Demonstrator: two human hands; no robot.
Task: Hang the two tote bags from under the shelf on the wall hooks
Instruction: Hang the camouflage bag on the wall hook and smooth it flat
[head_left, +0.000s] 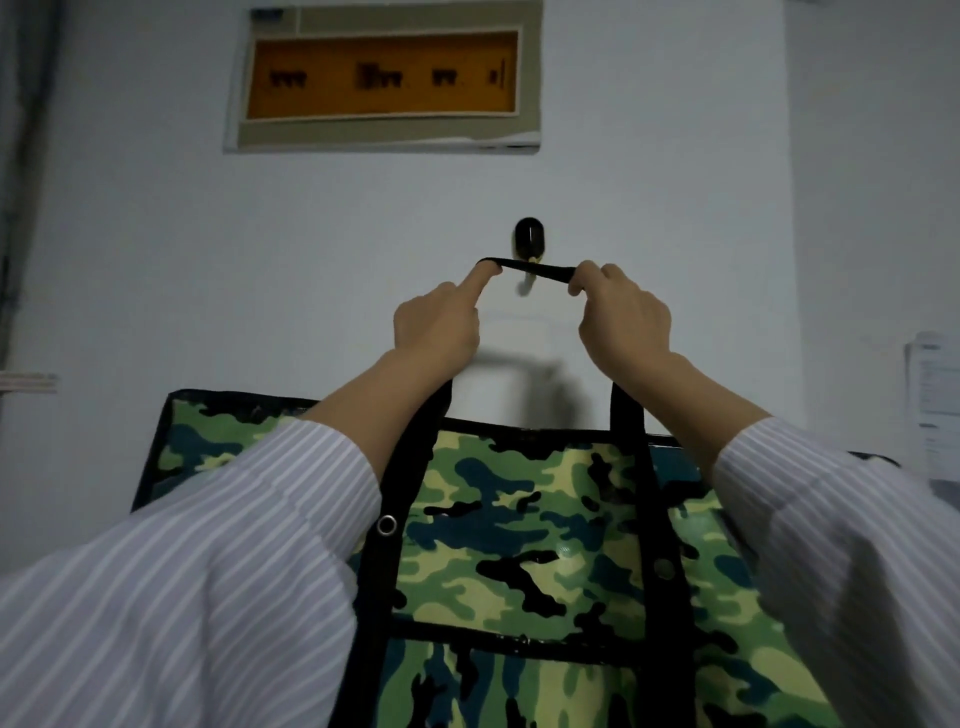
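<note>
Both arms are raised toward the wall, forearms bare, with striped white sleeves pushed back near the elbows. The left hand has its index finger extended upward with the black handle strap looped over the fingertip; the remaining fingers are curled in. The right hand is closed on the other end of the strap, fingers wrapped around it. Between the two hands the strap is stretched nearly level, just below and in front of a dark wall hook; whether it touches the hook cannot be told. The camouflage tote bag hangs below the hands, flat face toward the camera, top edge roughly horizontal, its black webbing bands running vertically up to the handle. The wall is plain pale paint in dim light. Above the hook is a recessed panel box with an orange window. A paper notice is at the right edge.
</note>
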